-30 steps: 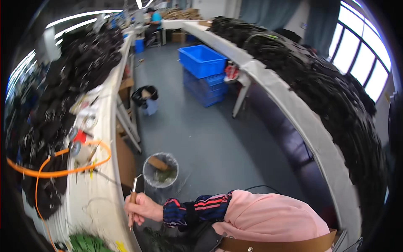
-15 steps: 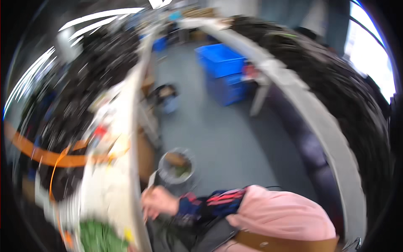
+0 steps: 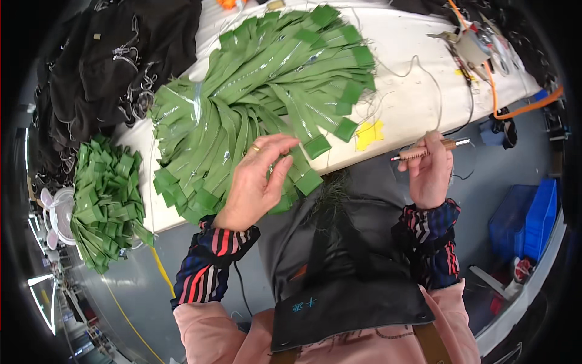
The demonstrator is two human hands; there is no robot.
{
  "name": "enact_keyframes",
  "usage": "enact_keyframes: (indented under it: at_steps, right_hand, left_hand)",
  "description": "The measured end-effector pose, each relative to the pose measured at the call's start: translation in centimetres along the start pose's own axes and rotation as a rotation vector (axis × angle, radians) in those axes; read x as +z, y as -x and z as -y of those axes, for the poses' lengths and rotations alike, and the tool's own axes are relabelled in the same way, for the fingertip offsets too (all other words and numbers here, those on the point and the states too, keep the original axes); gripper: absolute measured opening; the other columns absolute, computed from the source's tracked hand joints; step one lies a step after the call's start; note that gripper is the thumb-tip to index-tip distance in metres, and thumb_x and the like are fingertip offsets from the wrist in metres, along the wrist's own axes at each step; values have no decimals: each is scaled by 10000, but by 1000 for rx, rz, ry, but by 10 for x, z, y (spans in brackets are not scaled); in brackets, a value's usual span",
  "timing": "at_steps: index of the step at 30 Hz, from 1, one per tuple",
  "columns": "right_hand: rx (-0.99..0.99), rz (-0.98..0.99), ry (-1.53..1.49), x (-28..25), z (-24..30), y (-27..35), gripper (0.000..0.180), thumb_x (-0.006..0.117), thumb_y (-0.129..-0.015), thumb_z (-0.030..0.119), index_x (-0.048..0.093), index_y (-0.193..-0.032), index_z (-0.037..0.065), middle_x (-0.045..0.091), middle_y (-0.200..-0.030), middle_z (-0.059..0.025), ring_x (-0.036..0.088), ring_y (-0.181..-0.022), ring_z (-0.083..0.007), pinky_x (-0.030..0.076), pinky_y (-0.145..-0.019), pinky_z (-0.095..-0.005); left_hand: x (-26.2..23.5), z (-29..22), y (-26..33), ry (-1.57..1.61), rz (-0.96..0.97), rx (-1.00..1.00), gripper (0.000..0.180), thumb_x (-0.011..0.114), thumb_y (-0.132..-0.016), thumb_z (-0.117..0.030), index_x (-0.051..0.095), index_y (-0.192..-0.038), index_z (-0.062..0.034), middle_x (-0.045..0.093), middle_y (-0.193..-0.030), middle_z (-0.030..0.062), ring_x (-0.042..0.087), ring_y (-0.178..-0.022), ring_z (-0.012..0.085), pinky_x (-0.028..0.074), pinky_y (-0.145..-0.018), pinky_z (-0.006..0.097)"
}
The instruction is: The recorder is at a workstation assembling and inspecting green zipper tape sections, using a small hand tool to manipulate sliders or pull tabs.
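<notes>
Across the white-covered table lies a large fanned bundle of green zippers, gathered by a clear band near its left. My left hand is over the bundle's near edge, its thumb apart from the fingers and nothing visible between them. A ring is on one finger. In my right hand, fingers are closed around a pen-shaped tool with a brown wrapped handle and a metal end. It is held level beyond the table's front edge, apart from the zippers. Loose dark threads lie on my black apron.
A second green zipper bundle hangs off the table's left end. Black garments are piled at the far left. A yellow paper piece, thin wires and an orange cord lie to the right. Blue bins stand on the floor.
My view has swung from the aisle down to the table and my lap. Both hands now show in front of me; the right one was earlier blurred beside the table edge.
</notes>
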State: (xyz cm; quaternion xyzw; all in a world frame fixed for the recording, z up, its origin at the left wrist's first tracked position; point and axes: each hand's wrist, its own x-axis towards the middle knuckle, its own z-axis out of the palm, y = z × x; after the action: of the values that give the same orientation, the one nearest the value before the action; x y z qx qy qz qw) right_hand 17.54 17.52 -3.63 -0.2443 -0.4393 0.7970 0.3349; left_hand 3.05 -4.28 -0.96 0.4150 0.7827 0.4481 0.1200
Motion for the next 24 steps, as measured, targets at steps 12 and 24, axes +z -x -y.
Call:
enact_keyframes:
  at_steps: [12,24]
  right_hand:
    - [-33,-9,-39,9,-15,-56,210,507,-865,170,513,-708,31,514,-504,-55,440,-375,-100,455,-426,-257]
    - [-38,73,-50,4,-15,-55,185,530,-856,155,536,-731,19,554,-648,-47,524,-436,-96,426,-417,-207]
  left_hand:
    - [60,-26,-55,-281,70,148,234,576,-781,-44,552,-1014,-31,528,-928,142,545,-784,309,451,-673,351]
    - [82,-17,-79,-325,73,38,58,576,-789,-46,540,-827,-21,549,-717,86,560,-637,206,446,-591,289]
